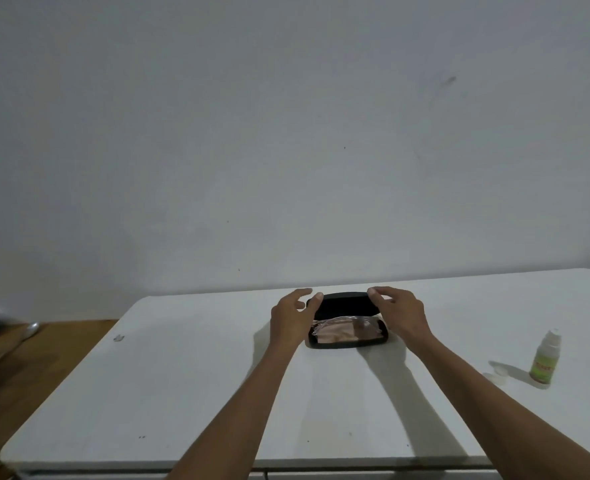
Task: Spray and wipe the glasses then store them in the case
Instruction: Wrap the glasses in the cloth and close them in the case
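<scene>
Case [348, 336]: black, lying open on the white table [196, 382], lid [342, 304] standing up at the far side. Glasses [342, 325]: clear frame, lying inside the case over a pinkish cloth [331, 336].

Left hand [292, 315]: thumb touching the lid's left end, fingers curving loosely behind it.

Right hand [399, 311]: fingers curling over the lid's right end.

Bottle [545, 356]: standing well apart at right, its cap [496, 375] lying just beside it.

- Your left hand [292, 315] and right hand [399, 311] flank the open case [347, 336]; its raised lid [342, 303] blocks reach from behind.
- The tabletop [182, 393] lies bare on your left.
- On your right, the spray bottle [545, 358] and its cap [494, 375] obstruct the edge.
</scene>
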Available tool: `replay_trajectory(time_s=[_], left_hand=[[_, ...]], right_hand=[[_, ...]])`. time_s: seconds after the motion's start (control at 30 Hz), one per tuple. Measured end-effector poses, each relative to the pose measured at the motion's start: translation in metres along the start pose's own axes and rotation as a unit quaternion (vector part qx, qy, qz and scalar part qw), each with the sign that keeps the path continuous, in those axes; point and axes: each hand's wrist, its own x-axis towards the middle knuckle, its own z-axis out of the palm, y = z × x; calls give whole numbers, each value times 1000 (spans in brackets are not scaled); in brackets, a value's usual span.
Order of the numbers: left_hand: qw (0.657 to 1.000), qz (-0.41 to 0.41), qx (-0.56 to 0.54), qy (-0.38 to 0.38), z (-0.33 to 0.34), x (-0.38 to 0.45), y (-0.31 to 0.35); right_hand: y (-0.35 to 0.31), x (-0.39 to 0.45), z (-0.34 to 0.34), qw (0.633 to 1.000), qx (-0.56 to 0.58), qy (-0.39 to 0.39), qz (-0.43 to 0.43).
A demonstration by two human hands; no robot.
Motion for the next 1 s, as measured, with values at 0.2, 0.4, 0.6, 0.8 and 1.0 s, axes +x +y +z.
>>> replay_trajectory(time_s=[0.2,0.4,0.6,0.8,1.0], left_hand=[[999,-20,-25,-1,9,17,-4],[987,-67,-128,-65,-3,9,-9],[985,-41,-150,-71,-5,0,-16],[987,7,-144,-70,-6,-3,-28],[979,5,-192,-73,-4,-14,-41]], right_hand=[[7,14,-3,998,65,-18,6],[13,12,-14,995,69,-75,-2],[23,5,-18,994,64,-89,-20],[30,-7,-18,993,69,-69,-68],[42,-20,-16,991,58,-75,-98]])
